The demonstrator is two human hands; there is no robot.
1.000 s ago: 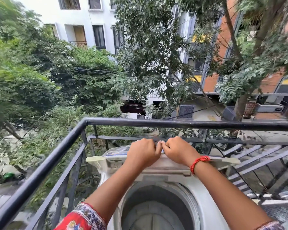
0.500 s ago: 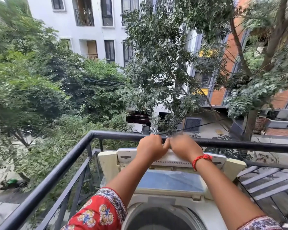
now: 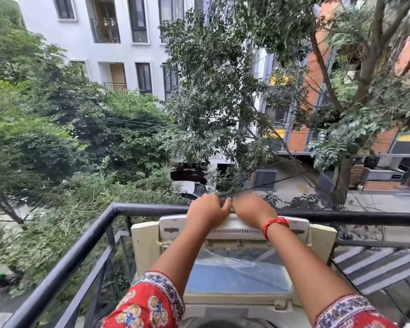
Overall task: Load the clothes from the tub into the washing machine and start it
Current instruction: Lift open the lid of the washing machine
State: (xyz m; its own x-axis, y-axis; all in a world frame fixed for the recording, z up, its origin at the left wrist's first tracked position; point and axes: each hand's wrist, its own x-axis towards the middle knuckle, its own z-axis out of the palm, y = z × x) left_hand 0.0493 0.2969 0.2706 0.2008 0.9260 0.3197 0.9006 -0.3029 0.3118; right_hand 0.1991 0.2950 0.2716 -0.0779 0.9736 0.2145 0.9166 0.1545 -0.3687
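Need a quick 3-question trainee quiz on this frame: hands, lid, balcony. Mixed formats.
1. True or false: the washing machine's cream plastic lid is raised.
2. Which hand wears the red thread bracelet? A) left hand B) right hand
3. Fill in: behind the lid runs a black metal ____.

Key: 1 true; 2 B; 3 railing. Both hands grip the lid's top edge, side by side.
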